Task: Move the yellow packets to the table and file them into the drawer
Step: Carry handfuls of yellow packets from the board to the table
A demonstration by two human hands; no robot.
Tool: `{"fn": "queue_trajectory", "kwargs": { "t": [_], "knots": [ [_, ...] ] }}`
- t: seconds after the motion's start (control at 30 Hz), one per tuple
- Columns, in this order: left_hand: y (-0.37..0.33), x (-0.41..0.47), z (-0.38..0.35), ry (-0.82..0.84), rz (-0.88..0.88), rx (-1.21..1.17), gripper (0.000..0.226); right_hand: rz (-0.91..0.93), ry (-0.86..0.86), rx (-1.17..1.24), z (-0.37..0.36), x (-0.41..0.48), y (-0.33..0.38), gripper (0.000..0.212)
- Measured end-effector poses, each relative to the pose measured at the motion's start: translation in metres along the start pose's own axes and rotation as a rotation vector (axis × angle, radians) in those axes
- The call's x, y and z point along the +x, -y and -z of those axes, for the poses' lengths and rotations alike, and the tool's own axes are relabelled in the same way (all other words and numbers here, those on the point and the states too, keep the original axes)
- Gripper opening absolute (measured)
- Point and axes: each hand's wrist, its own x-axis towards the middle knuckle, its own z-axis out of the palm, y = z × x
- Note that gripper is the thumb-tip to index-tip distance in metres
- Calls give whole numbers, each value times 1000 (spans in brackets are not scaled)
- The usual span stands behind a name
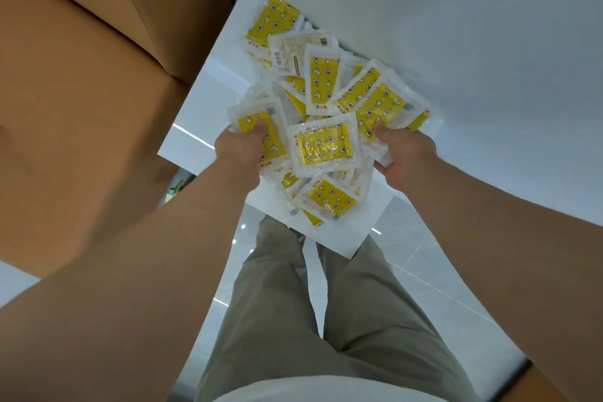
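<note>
we're looking straight down, and both hands are in the heap of yellow packets. the left hand grips the left side of the heap, thumb flat on top of a packet with star and moon prints, the other fingers tucked out of sight beneath. the right hand holds the right side the same way: thumb on top, fingers curled under the clear plastic edges. between the two hands sits a shiny packet, face up, square to us.

the heap spreads over a white surface, from its near corner up to the far edge. we cannot tell whether the packets in the hands rest on it or hang just above. one packet near the far edge lies turned over, showing a pale printed back with a barcode.

a big cardboard box stands past the surface's left edge. below the near corner we see khaki trousers and a glossy tiled floor.
</note>
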Motion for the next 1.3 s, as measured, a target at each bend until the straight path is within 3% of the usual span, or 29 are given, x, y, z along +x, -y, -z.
{"fn": "queue_trajectory", "kwargs": {
  "t": [0.1,0.17,0.23,0.27,0.3,0.53,0.83,1.3],
  "knots": [
    [-2,-9,6,-27,-18,9,41,24,-57,32,4,-11,2,42],
    [-5,-17,9,-44,-39,-1,46,58,-111,94,9,-25,4,51],
    [-9,-25,12,-54,-69,-18,47,217,-150,-281,17,-34,5,65],
    [-11,-29,14,-53,-84,-19,46,162,-134,-88,20,-37,6,65],
    [-13,-33,16,-53,-104,-13,43,149,-64,128,24,-40,6,60],
    [-24,-57,28,-49,-153,-29,30,276,-195,-130,40,-76,8,17],
    [-28,-86,42,27,-123,-83,20,370,-170,-100,45,-106,5,13],
    [-19,-96,32,69,-96,-91,24,515,-111,-184,50,-110,0,8]
  ]
}}
